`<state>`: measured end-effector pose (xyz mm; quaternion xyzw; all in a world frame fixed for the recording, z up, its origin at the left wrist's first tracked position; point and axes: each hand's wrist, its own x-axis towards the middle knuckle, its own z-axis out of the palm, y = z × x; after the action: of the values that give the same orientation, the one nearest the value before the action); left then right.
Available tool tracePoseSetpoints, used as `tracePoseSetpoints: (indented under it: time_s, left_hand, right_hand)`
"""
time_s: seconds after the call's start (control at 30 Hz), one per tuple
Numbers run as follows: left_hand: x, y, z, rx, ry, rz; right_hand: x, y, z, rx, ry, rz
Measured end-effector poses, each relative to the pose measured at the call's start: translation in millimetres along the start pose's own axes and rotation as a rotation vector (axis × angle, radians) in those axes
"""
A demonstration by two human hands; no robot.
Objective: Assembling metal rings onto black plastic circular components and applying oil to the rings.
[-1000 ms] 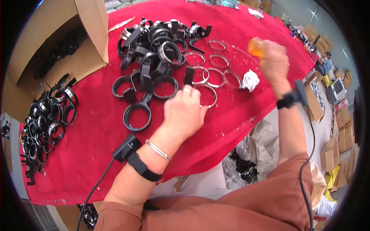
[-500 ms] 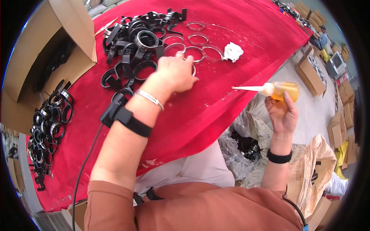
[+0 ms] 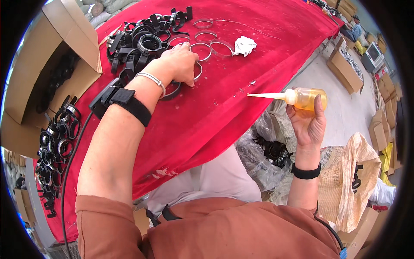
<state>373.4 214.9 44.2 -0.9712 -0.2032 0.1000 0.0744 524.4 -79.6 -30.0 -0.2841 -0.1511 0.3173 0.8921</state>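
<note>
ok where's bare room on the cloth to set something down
Red cloth looks bare between the left hand and bottle, and right of the white wad. Crowded: the metal rings, black ring pile, and another pile below the cardboard box.

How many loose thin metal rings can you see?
6 visible: a far ring, a second ring just nearer, a third ring left of that, a middle ring, a right ring by the crumpled white wad, and a near ring partly behind the left hand. The hand may hide more.
</note>
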Motion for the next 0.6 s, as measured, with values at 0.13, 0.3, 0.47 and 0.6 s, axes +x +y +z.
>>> tracePoseSetpoints:
  time_s: [0.13, 0.3, 0.47, 0.6]
  left_hand:
    - [-7, -5, 3, 0.003, 0.039, 0.043]
    - [0, -9, 7, -0.146, -0.032, -0.041]
    - [0, -9, 9, -0.175, 0.02, 0.018]
    - [-2, -10, 14, -0.223, 0.051, 0.065]
  right_hand:
    - [-10, 0, 4, -0.067, -0.015, -0.014]
    - [-14, 2, 3, -0.062, 0.002, 0.003]
    - [-11, 11, 3, 0.053, 0.0, 0.018]
    - [-6, 17, 2, 0.149, 0.068, 0.036]
